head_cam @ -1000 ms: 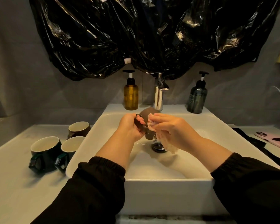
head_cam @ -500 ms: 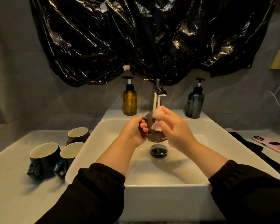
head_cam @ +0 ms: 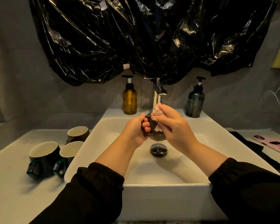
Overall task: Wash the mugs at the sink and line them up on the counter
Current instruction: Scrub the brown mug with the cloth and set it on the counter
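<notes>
- Hands were busy over the sink [head_cam: 113,126]. Our left hand [head_cam: 136,130] gripped the brown mug [head_cam: 158,136] by its handle, with the fingers curled round it.
- Our right hand [head_cam: 173,125] was closed on a pale cloth [head_cam: 157,113] and pressed it against the mug's side.
- The mug hung tipped in the air, under the tap [head_cam: 157,96] and above the drain plug [head_cam: 158,149].
- Three more mugs [head_cam: 44,152] stood close together on the counter [head_cam: 10,183], left of the sink, mouths up.
- We thought the step was scrubbing this mug. To do it well, we needed a tight hold on the handle, because a wet mug can slip.
- We also needed to turn the mug bit by bit, so the cloth could reach every side and the inside too.
- Keeping it low over the sink seemed wise, so a slip would mean only a short fall.
- We could not tell if water ran from the tap.
</notes>
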`<state>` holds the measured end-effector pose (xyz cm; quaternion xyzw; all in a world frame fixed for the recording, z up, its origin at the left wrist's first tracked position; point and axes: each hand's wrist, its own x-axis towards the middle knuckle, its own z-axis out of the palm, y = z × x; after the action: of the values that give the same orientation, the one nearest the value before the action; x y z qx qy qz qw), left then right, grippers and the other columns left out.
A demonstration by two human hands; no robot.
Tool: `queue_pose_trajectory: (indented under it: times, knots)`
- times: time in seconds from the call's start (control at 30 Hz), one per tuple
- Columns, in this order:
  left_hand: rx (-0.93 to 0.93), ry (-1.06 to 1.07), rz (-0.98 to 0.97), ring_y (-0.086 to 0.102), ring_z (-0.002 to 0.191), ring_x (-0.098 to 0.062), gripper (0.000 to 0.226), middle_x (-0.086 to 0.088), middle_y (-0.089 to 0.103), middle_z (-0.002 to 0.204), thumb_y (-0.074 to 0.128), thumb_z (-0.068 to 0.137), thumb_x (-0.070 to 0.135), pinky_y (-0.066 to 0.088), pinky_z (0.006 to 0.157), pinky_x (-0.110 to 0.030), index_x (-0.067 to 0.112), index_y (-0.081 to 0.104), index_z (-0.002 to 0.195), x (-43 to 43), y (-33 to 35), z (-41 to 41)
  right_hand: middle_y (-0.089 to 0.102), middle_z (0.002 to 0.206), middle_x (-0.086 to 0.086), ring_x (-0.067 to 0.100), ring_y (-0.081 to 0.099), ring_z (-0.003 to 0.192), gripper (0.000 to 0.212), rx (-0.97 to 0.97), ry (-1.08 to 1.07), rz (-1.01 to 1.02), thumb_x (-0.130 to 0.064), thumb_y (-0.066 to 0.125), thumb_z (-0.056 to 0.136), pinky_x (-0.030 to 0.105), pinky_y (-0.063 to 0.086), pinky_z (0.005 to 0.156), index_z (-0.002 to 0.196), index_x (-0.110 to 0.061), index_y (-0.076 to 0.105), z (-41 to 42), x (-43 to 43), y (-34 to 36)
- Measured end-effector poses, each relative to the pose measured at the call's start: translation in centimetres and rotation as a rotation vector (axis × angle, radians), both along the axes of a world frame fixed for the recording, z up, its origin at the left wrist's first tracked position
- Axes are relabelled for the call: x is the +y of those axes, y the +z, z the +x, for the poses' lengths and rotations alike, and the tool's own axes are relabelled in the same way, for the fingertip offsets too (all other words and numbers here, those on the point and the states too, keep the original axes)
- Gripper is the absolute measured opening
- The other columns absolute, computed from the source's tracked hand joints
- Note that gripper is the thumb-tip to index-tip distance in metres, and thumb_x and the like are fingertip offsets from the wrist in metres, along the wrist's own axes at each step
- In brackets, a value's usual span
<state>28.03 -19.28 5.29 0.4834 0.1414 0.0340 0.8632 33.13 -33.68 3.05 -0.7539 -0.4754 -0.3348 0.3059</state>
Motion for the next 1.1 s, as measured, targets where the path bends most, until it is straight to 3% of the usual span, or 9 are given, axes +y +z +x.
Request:
queue_pose_trajectory:
  times: [0.13,0.23,0.37,0.5,0.7,0.8,0.87,0.97,1.1]
  knots:
    - [-0.005,-0.006,-0.015,0.036,0.049,-0.009,0.040,0.003,0.042,0.049,0.037,0.102,0.031,0.034,0.053,-0.020,0.014,0.048,0.068,-0.1,0.2,-0.2,0.057,0.125,-0.005,-0.010,0.043,0.119,0.031,0.314,-0.014,0.211,-0.010,0.045,0.099,0.002,0.031,0.094,0.123,-0.019,0.062,0.7,0.1,0.5]
    - [0.006,0.017,-0.106,0.036,0.049,-0.009,0.042,0.002,0.042,0.049,0.037,0.102,0.032,0.033,0.054,-0.020,0.013,0.049,0.067,-0.1,0.4,-0.2,0.055,0.113,-0.011,0.006,0.055,0.103,0.035,0.588,-0.096,0.305,-0.020,0.036,0.103,0.006,0.043,0.075,0.135,-0.024,0.051,1.3,-0.5,0.6]
    - [0.031,0.029,-0.231,0.035,0.043,-0.008,0.045,0.003,0.041,0.046,0.037,0.102,0.033,0.031,0.055,-0.020,0.014,0.048,0.062,0.1,0.4,0.2,0.051,0.126,-0.013,-0.001,0.043,0.117,0.029,0.288,-0.009,0.208,-0.017,0.045,0.098,0.005,0.032,0.094,0.121,-0.020,0.063,-0.1,-0.1,0.8]
    - [0.052,0.016,-0.266,0.034,0.043,-0.009,0.045,0.003,0.041,0.047,0.037,0.101,0.033,0.032,0.056,-0.019,0.014,0.049,0.062,0.2,0.5,-0.1,0.052,0.137,0.002,0.013,0.043,0.127,0.026,0.058,-0.018,0.026,-0.023,0.062,0.088,0.016,0.030,0.104,0.111,-0.015,0.071,0.4,0.3,0.4]
    - [0.157,0.045,-0.446,0.035,0.042,-0.008,0.041,0.003,0.041,0.045,0.038,0.100,0.031,0.033,0.054,-0.018,0.014,0.045,0.063,0.0,0.6,0.0,0.066,0.114,-0.002,0.011,0.055,0.112,0.022,0.306,-0.100,0.308,-0.016,0.053,0.096,0.026,0.043,0.099,0.108,-0.015,0.072,1.5,-0.5,1.1]
    - [0.182,0.109,-0.574,0.037,0.045,-0.007,0.034,0.003,0.044,0.052,0.042,0.099,0.029,0.039,0.056,-0.020,0.012,0.047,0.070,0.1,0.7,0.1,0.065,0.109,-0.002,0.015,0.059,0.108,0.022,0.327,-0.172,0.397,-0.009,0.051,0.097,0.002,0.037,0.087,0.111,-0.012,0.068,1.7,-1.7,1.4]
    - [0.192,0.132,-0.606,0.038,0.045,-0.008,0.032,0.005,0.044,0.056,0.043,0.098,0.026,0.039,0.056,-0.022,0.013,0.046,0.069,0.1,0.8,0.1,0.063,0.104,-0.004,0.013,0.060,0.099,0.025,0.353,-0.146,0.426,-0.009,0.052,0.097,0.000,0.039,0.077,0.120,-0.013,0.058,1.2,-1.5,1.3]
    - [0.213,0.141,-0.618,0.036,0.045,-0.007,0.031,0.006,0.042,0.057,0.041,0.097,0.022,0.039,0.057,-0.022,0.014,0.045,0.067,-0.1,1.0,0.2,0.064,0.107,-0.002,0.013,0.062,0.097,0.035,0.296,-0.087,0.319,-0.007,0.054,0.095,0.011,0.046,0.081,0.129,-0.014,0.054,0.3,-0.2,1.0]
    - [0.231,0.169,-0.661,0.032,0.041,-0.008,0.033,0.004,0.037,0.044,0.038,0.095,0.015,0.038,0.058,-0.021,0.014,0.041,0.063,0.6,1.0,0.2,0.063,0.125,0.009,0.026,0.061,0.115,0.043,-0.064,-0.041,0.053,0.012,0.065,0.080,0.036,0.050,0.097,0.120,-0.005,0.065,0.5,0.5,0.3]
